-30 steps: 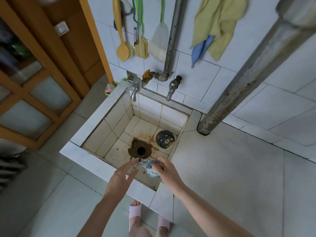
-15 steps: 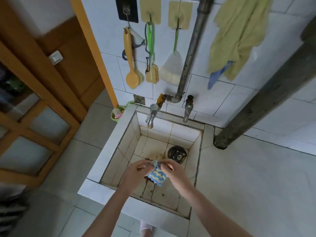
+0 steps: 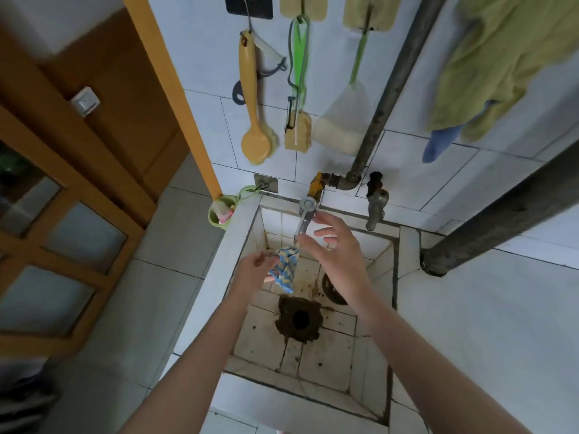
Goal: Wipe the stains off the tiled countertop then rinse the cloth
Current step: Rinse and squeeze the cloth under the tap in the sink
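- Tap (image 3: pixel 304 219) slants down mid-frame; right hand (image 3: pixel 336 250) just right of it, fingers (image 3: pixel 327 219) spread, holding nothing.
- Left hand (image 3: pixel 255 270) pinches cloth (image 3: pixel 283 269) just below spout.

Soft, even light is filling the scene, falling brightest on the white wall tiles (image 3: pixel 407 158) in the upper middle of the frame and on the countertop (image 3: pixel 485 324) at the right. Shadows are lying faint and diffuse, with a little shading gathering inside the sink (image 3: pixel 316 361) at centre. The lower left corner is sinking into dark vignetting, and the wooden cabinet (image 3: pixel 62 214) along the left edge is smearing out of focus. Wide-angle distortion is leaning the thick pipe (image 3: pixel 501 220) at the right and fanning the tile lines toward the edges. The right hand (image 3: pixel 338 258) and the cloth (image 3: pixel 283 267) are showing slight motion blur
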Demonstrator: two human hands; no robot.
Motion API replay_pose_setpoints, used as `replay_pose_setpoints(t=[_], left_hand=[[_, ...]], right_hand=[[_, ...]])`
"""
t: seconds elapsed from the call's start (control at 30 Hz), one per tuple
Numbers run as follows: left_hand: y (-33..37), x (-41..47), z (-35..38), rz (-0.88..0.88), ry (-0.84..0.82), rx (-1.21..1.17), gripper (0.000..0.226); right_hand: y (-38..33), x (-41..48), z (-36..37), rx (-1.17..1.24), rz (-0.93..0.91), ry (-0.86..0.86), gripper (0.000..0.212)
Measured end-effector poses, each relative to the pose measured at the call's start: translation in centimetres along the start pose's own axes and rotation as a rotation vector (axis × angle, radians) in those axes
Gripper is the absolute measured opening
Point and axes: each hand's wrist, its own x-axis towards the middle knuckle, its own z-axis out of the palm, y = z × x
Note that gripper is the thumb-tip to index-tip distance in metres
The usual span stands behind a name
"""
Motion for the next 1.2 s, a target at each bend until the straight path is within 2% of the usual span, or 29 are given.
replay_pose_setpoints(t=[0.2, 0.3, 0.53, 0.73, 1.2], left_hand=[[0.8, 1.4, 1.0, -0.016, 0.012, -0.003, 0.023], [1.1, 1.5, 1.3, -0.034, -0.014, -0.071, 0.017], [1.0, 1.5, 1.1, -0.027, -0.014, -0.142, 0.012], [1.1, 1.6, 1.0, -0.033, -0.016, -0.151, 0.015], [1.5, 1.3, 1.1, -0.012, -0.011, -0.141, 0.014]], right_hand=[[-0.1, 0.4, 0.4, -0.233, -0.079, 0.053, 0.069], [-0.5, 0.4, 0.8, -0.282, -0.099, 0.117, 0.068], [-0.1, 0.2, 0.7, -0.257, -0.141, 0.068, 0.058], [-0.1, 0.7, -0.9, -0.19, -0.131, -0.055, 0.055], [0.5, 1.0, -1.1, -0.119, -0.138, -0.099, 0.057]])
